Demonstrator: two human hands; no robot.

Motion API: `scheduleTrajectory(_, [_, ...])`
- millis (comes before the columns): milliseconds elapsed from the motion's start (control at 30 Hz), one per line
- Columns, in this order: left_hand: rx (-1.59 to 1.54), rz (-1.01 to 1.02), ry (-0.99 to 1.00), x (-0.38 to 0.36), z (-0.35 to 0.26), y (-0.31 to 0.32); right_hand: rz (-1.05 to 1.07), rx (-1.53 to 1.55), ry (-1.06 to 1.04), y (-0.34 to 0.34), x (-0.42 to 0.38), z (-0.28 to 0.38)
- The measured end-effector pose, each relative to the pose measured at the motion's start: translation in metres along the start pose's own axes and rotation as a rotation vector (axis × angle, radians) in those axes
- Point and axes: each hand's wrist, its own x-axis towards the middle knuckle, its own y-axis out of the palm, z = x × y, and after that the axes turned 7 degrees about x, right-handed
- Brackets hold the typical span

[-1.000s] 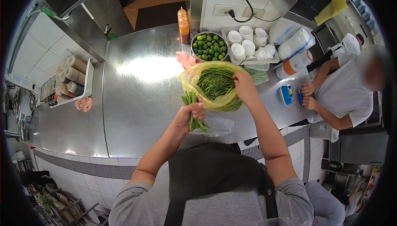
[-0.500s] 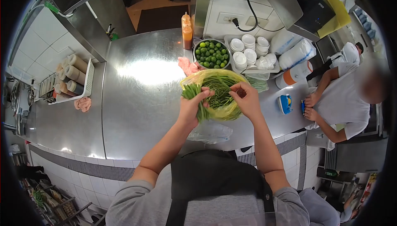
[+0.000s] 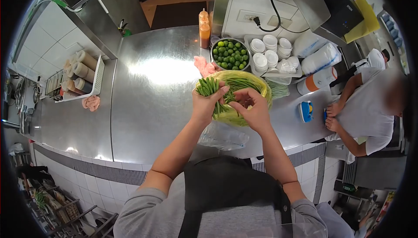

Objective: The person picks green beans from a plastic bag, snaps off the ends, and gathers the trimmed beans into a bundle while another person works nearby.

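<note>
My left hand [image 3: 207, 106] is wrapped round a bunch of long green beans [image 3: 207, 86], whose ends stick out above and below the fist. Close on its right, the curled fingers and thumb of my right hand [image 3: 253, 109] pinch at the bean ends by the left fingertips. Exactly how many ends they grip is hidden. Beneath both hands sits a yellow plastic bag [image 3: 264, 89], opened wide, with more green beans inside. A clear plastic bag [image 3: 224, 137] lies on the counter nearer my body.
Behind the yellow bag stand a bowl of green limes [image 3: 229, 54], sauce bottles [image 3: 204, 33] and a tray of small white cups [image 3: 260, 61]. A pink cloth [image 3: 202, 66] lies left of it. At right, a co-worker [image 3: 368, 107] leans at the steel counter [image 3: 148, 111] near a blue container [image 3: 306, 111].
My right hand has moved left and down from over the bag to the bunch. The bunch has tilted so its ends face upward. The whole view has shifted slightly.
</note>
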Motion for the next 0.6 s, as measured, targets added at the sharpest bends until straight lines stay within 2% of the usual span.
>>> scheduleTrajectory(100, [-0.021,0.01,-0.014,-0.003,0.001,0.005,-0.074,-0.085,-0.025,0.007,0.014,0.006])
scheduleTrajectory(200, [0.004,0.012,0.016,-0.002,0.0,0.003,-0.043,0.023,0.012,0.011,0.024,-0.003])
scheduleTrajectory(300, [0.048,0.023,0.008,-0.003,-0.005,-0.002,0.075,0.207,0.071,0.006,0.03,-0.005])
scheduleTrajectory(367, [0.102,0.079,-0.016,-0.005,-0.006,-0.006,0.188,0.476,0.292,0.0,0.03,-0.004])
scheduleTrajectory(400, [0.103,0.076,-0.013,-0.006,-0.005,-0.006,0.191,0.477,0.29,-0.001,0.031,-0.006])
scheduleTrajectory(467, [0.073,0.056,-0.036,-0.005,-0.003,-0.006,0.194,0.7,0.419,-0.002,0.032,-0.016])
scheduleTrajectory(600, [0.038,0.037,-0.075,-0.002,0.0,-0.004,0.068,0.654,0.42,-0.013,0.033,-0.041])
